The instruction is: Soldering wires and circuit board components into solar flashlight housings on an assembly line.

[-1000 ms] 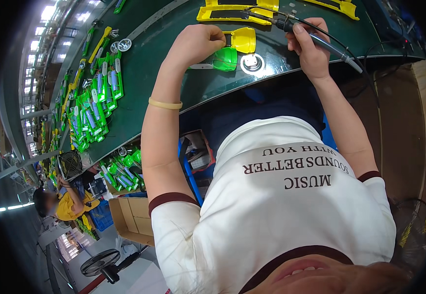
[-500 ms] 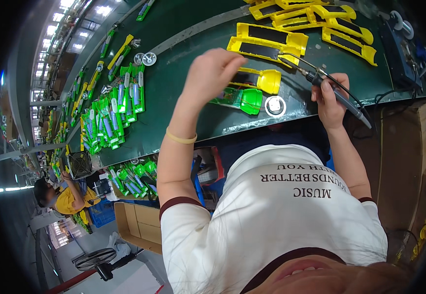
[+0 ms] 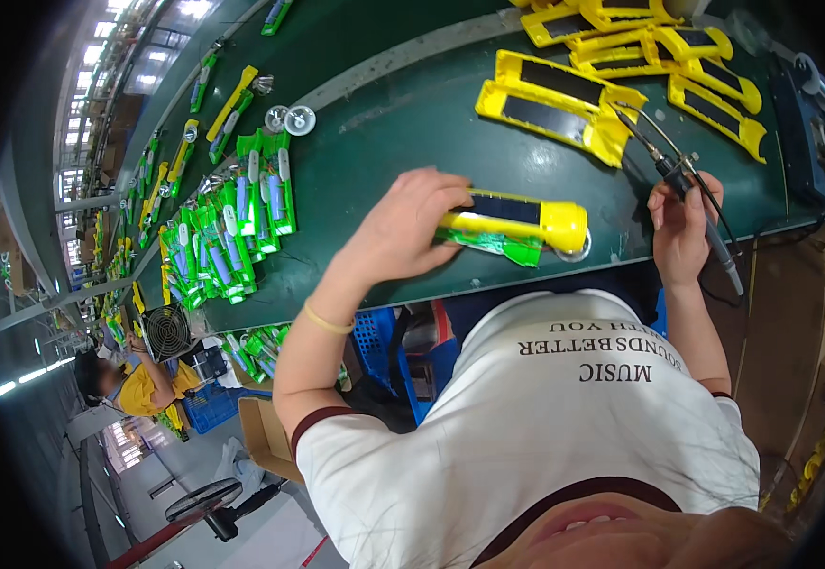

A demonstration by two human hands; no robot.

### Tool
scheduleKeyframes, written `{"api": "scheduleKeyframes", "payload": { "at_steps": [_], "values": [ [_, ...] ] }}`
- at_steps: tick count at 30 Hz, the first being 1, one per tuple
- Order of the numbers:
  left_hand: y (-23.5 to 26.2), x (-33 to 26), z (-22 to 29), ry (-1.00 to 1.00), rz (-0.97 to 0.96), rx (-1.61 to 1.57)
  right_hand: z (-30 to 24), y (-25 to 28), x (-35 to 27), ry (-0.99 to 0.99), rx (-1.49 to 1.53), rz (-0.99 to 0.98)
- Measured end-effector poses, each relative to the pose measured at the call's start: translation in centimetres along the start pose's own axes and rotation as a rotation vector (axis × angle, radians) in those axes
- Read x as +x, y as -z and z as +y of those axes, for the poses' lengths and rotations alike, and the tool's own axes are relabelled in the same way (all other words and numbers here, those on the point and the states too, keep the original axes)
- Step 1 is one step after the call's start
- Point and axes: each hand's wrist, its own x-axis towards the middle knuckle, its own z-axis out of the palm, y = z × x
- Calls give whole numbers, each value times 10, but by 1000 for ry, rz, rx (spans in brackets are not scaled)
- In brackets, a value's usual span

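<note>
Yellow casing (image 3: 522, 213), clasped in the left hand (image 3: 414, 224), partly covers a green casing (image 3: 519, 249) near the workbench's (image 3: 384, 133) front edge; well apart, the right hand (image 3: 686, 226) grips a soldering iron (image 3: 672, 174).

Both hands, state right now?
Left hand: closed on a yellow casing.
Right hand: closed around a pen-shaped tool.
</note>
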Motion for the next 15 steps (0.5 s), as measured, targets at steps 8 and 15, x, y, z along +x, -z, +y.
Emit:
{"api": "scheduleKeyframes", "payload": {
  "at_steps": [8, 15],
  "values": [
    [66, 47, -119, 452, 540, 68, 3, -19, 8, -42, -88, -119],
    [124, 102, -271, 707, 227, -335, 18, -26, 12, -162, -163, -250]
  ]
}}
